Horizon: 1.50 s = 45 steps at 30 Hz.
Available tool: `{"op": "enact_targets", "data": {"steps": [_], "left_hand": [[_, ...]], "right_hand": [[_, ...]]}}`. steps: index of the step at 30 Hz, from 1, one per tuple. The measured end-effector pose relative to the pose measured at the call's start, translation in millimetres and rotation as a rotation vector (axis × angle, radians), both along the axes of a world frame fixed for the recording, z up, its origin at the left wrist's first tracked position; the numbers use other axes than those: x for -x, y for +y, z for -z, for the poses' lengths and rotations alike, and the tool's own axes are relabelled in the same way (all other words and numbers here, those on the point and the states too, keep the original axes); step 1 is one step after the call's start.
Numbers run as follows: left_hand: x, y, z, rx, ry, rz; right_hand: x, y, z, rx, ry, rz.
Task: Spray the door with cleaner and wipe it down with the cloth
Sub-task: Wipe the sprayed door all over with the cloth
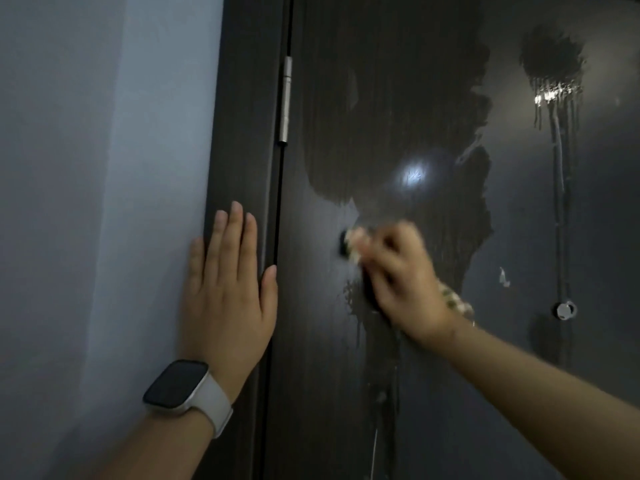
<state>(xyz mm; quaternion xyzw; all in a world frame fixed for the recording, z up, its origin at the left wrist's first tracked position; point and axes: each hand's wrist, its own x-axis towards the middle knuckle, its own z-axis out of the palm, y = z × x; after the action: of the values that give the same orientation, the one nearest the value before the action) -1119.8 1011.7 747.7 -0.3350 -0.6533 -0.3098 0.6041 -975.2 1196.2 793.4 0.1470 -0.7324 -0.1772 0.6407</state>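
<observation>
- A pale grey-blue wall (86,202) fills the left side, meeting a dark door frame (239,133).
- A silver hinge (285,100) stands upright in the gap just right of the frame, near the top.
- A smartwatch (188,393) with a dark blank screen and a white strap sits on a wrist at the lower left.
- A small round silver fitting (565,310) shows at the right; what it is cannot be told.

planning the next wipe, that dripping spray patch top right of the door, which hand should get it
Right. The right hand already grips the cloth against the door, on the drips' side. The left hand lies flat on the frame, holding nothing.
</observation>
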Motion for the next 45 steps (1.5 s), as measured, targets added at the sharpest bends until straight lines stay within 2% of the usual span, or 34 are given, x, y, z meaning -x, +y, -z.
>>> {"op": "enact_targets", "data": {"steps": [3,5,6,8,11,13,15,18,20,22,26,29,31,35,37,39,42,45], "left_hand": [[0,-1,0,-0.009,0.007,0.009],[-1,-1,0,-0.015,0.003,0.014],[-1,-1,0,-0.017,0.005,0.019],[-1,-1,0,-0.023,0.006,0.022],[0,0,1,-0.03,0.008,0.025],[0,0,1,-0.031,0.017,0.024],[0,1,2,-0.039,0.021,0.036],[0,1,1,-0.067,0.028,0.079],[-1,1,1,-0.067,0.032,0.098],[1,-1,1,-0.057,0.047,0.117],[4,-3,2,-0.04,0.059,0.159],[6,-3,1,-0.042,0.077,0.174],[7,-2,3,-0.059,0.086,0.183],[7,-1,2,-0.068,0.094,0.184],[6,-2,2,-0.061,0.086,0.176],[6,-2,2,-0.054,0.073,0.173],[7,-1,3,-0.046,0.068,0.153],[7,-1,2,-0.047,0.073,0.149]], "right_hand": [[-6,-7,52,-0.287,-0.375,0.018],[-9,-9,40,-0.379,-0.485,0.045],[-7,-11,23,-0.383,-0.472,0.048],[1,-14,-21,-0.318,-0.317,0.038],[12,-22,-82,-0.061,0.02,0.029],[21,-30,-89,0.082,0.13,-0.005],[27,-37,-64,0.066,0.094,0.005],[26,-44,4,-0.211,-0.25,0.032],[18,-40,8,-0.354,-0.432,0.053],[19,-40,-26,-0.381,-0.388,0.098],[35,-52,-102,-0.099,0.039,0.067],[46,-61,-107,0.018,0.138,0.033],[45,-62,-82,-0.018,0.063,0.026],[30,-57,-8,-0.234,-0.264,0.061],[26,-52,-16,-0.321,-0.328,0.071],[31,-49,-49,-0.264,-0.201,0.063],[37,-46,-112,0.016,0.16,0.029],[30,-34,-160,0.33,0.412,-0.026]]}}
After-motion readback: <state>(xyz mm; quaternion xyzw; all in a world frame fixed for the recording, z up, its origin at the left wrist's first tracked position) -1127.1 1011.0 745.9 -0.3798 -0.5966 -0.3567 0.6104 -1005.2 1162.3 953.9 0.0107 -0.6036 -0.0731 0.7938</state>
